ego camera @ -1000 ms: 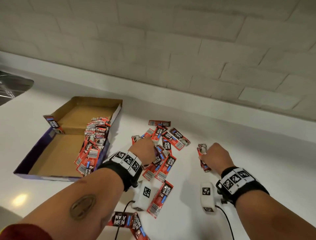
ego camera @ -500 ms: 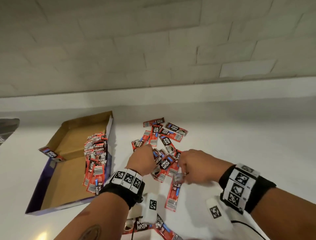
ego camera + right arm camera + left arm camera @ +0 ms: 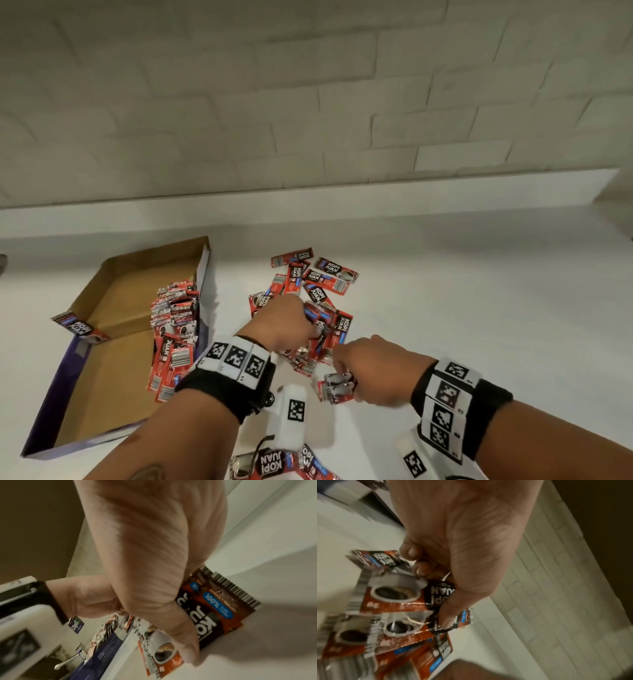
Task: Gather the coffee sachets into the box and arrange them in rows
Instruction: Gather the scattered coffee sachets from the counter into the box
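Observation:
Red coffee sachets lie scattered on the white counter. An open cardboard box at the left has a row of sachets along its right wall. My left hand grips several sachets in the middle of the pile, thumb pressed on them. My right hand is just right of it, fingers curled round a small bundle of sachets, which also shows under the thumb as sachets.
A single sachet hangs over the box's left wall. More sachets lie near the front edge between my forearms. A tiled wall rises behind the counter. Bare counter stretches to the right.
My right hand carried its sachets left from the counter's open part to beside my left hand. The left hand stayed on the pile. The head view swung, bringing the box nearer centre.

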